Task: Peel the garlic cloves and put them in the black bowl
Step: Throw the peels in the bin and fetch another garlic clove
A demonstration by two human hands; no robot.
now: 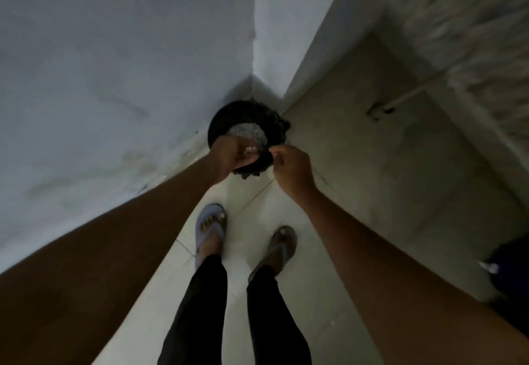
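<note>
Head view, nearest first: two legs in dark trousers and feet in sandals (pixel 211 227) are seen at the bottom centre, standing on a pale tiled floor (pixel 357 164). Above them, both bare forearms are stretched forward to the middle of the frame. The left hand (pixel 229 154) is curled over something small and pale at its fingertips, probably garlic skin or a clove, though that cannot be told through the blur. The right hand (pixel 289 167) is loosely closed, with thumb and forefinger pinched together at the bin's rim; whether anything is held between them cannot be made out. Just beyond the hands, a dark round bin (pixel 226 115) lined with a black bag is set in the corner of the walls (pixel 114 64), with pale scraps lying inside it.

No black bowl is seen, and the peeled cloves are not in view. The step is judged to be the discarding of peel. It is done well if the hands are kept directly over the opening and the light skins are rubbed off the fingertips low down, so that none drift onto the floor.
</note>
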